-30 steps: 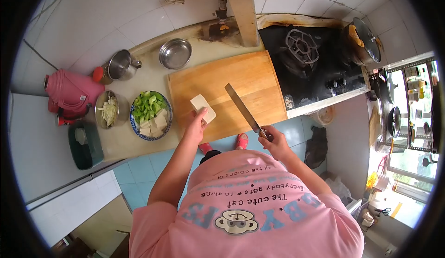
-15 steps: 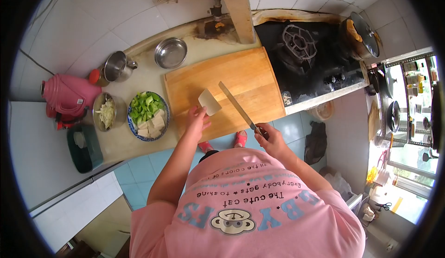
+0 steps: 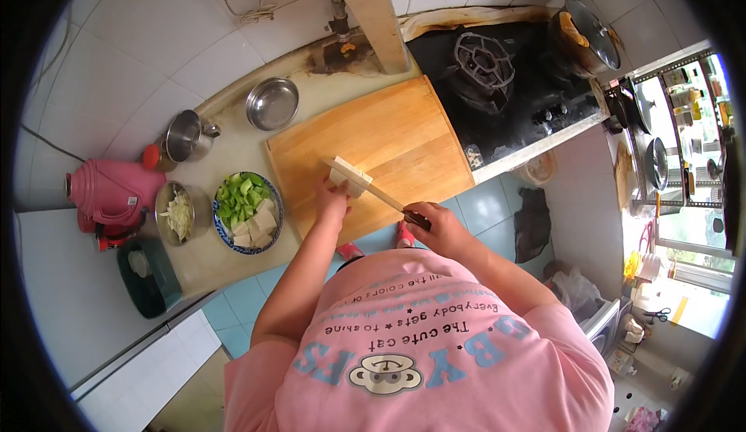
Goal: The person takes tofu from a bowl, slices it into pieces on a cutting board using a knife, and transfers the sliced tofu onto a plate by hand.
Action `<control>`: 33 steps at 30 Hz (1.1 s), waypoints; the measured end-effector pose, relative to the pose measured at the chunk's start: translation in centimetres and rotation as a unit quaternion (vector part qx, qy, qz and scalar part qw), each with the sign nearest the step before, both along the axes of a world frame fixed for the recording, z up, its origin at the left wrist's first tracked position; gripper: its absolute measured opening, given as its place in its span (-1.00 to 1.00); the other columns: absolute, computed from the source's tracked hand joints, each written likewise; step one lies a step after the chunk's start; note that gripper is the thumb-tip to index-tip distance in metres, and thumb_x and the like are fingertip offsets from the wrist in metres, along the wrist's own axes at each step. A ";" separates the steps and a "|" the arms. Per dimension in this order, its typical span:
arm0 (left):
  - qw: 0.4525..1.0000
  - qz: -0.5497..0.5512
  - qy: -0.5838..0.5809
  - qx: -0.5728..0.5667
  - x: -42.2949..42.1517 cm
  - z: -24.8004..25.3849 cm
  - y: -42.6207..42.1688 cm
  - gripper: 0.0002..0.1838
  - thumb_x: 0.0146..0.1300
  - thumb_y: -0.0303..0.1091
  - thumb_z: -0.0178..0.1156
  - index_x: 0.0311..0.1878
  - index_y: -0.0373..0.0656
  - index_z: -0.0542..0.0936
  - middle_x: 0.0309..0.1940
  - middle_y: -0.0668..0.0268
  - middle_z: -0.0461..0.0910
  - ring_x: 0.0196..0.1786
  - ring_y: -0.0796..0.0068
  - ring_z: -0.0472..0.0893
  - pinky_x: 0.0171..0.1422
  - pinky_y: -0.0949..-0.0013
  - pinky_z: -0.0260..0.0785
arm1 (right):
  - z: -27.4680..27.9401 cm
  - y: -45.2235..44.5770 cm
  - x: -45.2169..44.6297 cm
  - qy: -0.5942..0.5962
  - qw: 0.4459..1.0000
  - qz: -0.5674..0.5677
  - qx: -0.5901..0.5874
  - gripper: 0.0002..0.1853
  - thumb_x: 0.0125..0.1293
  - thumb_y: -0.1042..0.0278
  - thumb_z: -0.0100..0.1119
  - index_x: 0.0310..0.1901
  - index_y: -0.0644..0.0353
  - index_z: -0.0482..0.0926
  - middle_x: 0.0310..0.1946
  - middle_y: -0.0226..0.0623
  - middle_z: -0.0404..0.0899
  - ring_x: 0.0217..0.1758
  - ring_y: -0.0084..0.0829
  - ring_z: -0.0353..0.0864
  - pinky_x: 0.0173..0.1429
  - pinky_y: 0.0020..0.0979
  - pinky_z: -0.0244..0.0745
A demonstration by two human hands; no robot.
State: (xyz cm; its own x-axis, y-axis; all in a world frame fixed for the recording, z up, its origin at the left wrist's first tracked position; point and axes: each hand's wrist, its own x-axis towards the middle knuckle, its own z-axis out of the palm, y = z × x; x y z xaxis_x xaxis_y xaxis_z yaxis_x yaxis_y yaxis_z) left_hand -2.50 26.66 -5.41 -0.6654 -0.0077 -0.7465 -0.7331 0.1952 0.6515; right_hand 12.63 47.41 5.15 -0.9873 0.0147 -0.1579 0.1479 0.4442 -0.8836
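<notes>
On the wooden cutting board (image 3: 388, 135), my left hand (image 3: 333, 199) holds a white block of tofu (image 3: 355, 188) near the board's left part. My right hand (image 3: 439, 228) is closed round the dark handle of a knife (image 3: 381, 193). The blade points up and left and lies over the tofu, its tip close to my left fingers. How far it has entered the tofu cannot be made out. Left of the board, a blue-rimmed bowl (image 3: 220, 230) holds chopped green vegetable (image 3: 241, 196) and white tofu pieces (image 3: 259, 225).
A metal bowl (image 3: 273, 104) stands behind the board. Farther left are a metal cup (image 3: 186, 136), a bowl of shredded pale vegetable (image 3: 178, 217), a pink thermos (image 3: 116, 192) and a green container (image 3: 148, 280). A black stove (image 3: 528, 125) with a pot (image 3: 587, 37) is at right.
The knife has moved left and down from beside the tofu to over it. The tofu has been turned and set at the board. The view has shifted slightly.
</notes>
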 end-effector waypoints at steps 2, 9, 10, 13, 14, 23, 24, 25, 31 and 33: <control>1.000 -0.026 0.014 -0.008 -0.1 -0.2 0.1 -0.44 0.48 -0.30 0.23 0.42 0.08 0.22 0.12 0.27 0.56 -0.08 0.45 0.63 -0.18 0.23 0.51 | -0.1 0.2 0.1 -0.032 0.999 -0.025 -0.016 -0.67 0.34 0.39 0.31 0.11 0.22 0.59 -0.12 -0.02 0.69 -0.09 -0.06 0.73 0.01 -0.20 0.64; 0.981 -0.046 0.165 -0.096 0.1 -1.5 -0.5 -0.32 0.36 -0.30 0.36 0.44 -0.12 0.25 0.20 0.13 0.52 0.18 0.17 0.57 0.18 0.15 0.47 | -1.9 1.5 -0.3 -0.087 0.993 -0.075 -0.009 -0.64 0.39 0.34 0.31 0.16 0.24 0.57 -0.06 -0.01 0.71 -0.02 -0.15 0.76 0.08 -0.26 0.66; 0.927 -0.098 0.298 -0.203 -0.4 -1.6 -0.5 -0.26 0.27 -0.29 0.42 0.44 -0.15 0.27 0.23 0.07 0.49 0.25 0.06 0.51 0.30 0.09 0.38 | -2.2 1.6 -0.3 -0.106 0.991 -0.084 -0.019 -0.63 0.39 0.33 0.31 0.17 0.26 0.57 -0.06 -0.01 0.71 -0.04 -0.16 0.77 0.07 -0.27 0.66; 0.826 -0.185 0.449 -0.286 -1.9 -1.3 0.2 -0.20 0.13 -0.27 0.50 0.41 -0.18 0.34 0.24 -0.01 0.47 0.35 -0.08 0.40 0.44 0.00 0.24 | -2.7 1.9 -0.1 -0.132 0.985 -0.101 -0.040 -0.62 0.40 0.32 0.31 0.18 0.28 0.55 -0.08 -0.02 0.72 -0.07 -0.21 0.77 0.05 -0.29 0.66; 0.808 -0.220 0.477 -0.267 -2.2 -1.1 0.4 -0.20 0.08 -0.26 0.53 0.38 -0.17 0.38 0.23 -0.04 0.47 0.38 -0.10 0.35 0.46 -0.04 0.20 | -2.7 2.0 -0.1 -0.138 0.983 -0.110 -0.051 -0.62 0.41 0.31 0.31 0.18 0.29 0.55 -0.09 -0.04 0.72 -0.09 -0.24 0.78 0.03 -0.29 0.66; 0.631 -0.510 0.505 -0.294 -1.9 0.5 -2.0 -0.58 0.19 -0.20 0.41 0.14 0.10 0.63 0.20 0.48 0.55 0.41 0.31 0.42 0.59 -0.31 -0.03 | -3.3 3.3 0.6 -0.120 0.982 -0.129 -0.071 -0.63 0.43 0.34 0.30 0.18 0.27 0.54 -0.13 -0.11 0.70 -0.16 -0.40 0.72 -0.03 -0.36 0.63; 0.631 -0.500 0.517 -0.290 -1.6 0.3 -2.9 -0.60 0.18 -0.21 0.40 0.11 0.10 0.64 0.18 0.52 0.56 0.42 0.36 0.41 0.60 -0.31 -0.05 | -3.4 3.3 0.7 -0.122 0.982 -0.127 -0.073 -0.63 0.43 0.34 0.30 0.18 0.27 0.54 -0.13 -0.11 0.70 -0.16 -0.40 0.72 -0.03 -0.36 0.63; 0.631 -0.500 0.516 -0.293 -1.1 0.1 -3.8 -0.60 0.18 -0.21 0.40 0.11 0.10 0.64 0.18 0.52 0.56 0.42 0.36 0.41 0.60 -0.31 -0.05 | -3.4 3.2 0.9 -0.117 0.982 -0.129 -0.077 -0.64 0.42 0.34 0.30 0.18 0.27 0.54 -0.13 -0.11 0.70 -0.15 -0.42 0.71 -0.02 -0.37 0.62; 0.632 -0.403 0.583 -0.314 3.2 -1.4 -7.9 -0.59 0.17 -0.31 0.40 0.12 0.13 0.62 0.22 0.50 0.55 0.37 0.41 0.48 0.57 -0.17 0.09 | -3.6 2.7 1.0 -0.124 0.979 -0.134 -0.087 -0.64 0.41 0.37 0.33 0.17 0.28 0.55 -0.21 -0.14 0.69 -0.23 -0.49 0.66 -0.09 -0.40 0.60; 0.644 -0.385 0.580 -0.316 4.3 -1.5 -8.2 -0.58 0.18 -0.33 0.40 0.13 0.12 0.62 0.24 0.48 0.54 0.39 0.41 0.47 0.56 -0.16 0.10 | -3.8 2.5 1.0 -0.126 0.980 -0.134 -0.080 -0.63 0.42 0.39 0.33 0.19 0.29 0.54 -0.32 -0.23 0.66 -0.34 -0.54 0.57 -0.19 -0.43 0.56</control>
State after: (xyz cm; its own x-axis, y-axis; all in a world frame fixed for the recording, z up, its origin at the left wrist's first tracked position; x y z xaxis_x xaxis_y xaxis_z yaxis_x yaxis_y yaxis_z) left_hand 1.84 18.49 -6.95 -0.7611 0.5995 0.2478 0.6486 0.7056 0.2853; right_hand 13.64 49.96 1.30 -0.8811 0.2230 -0.4171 0.4623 0.2195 -0.8592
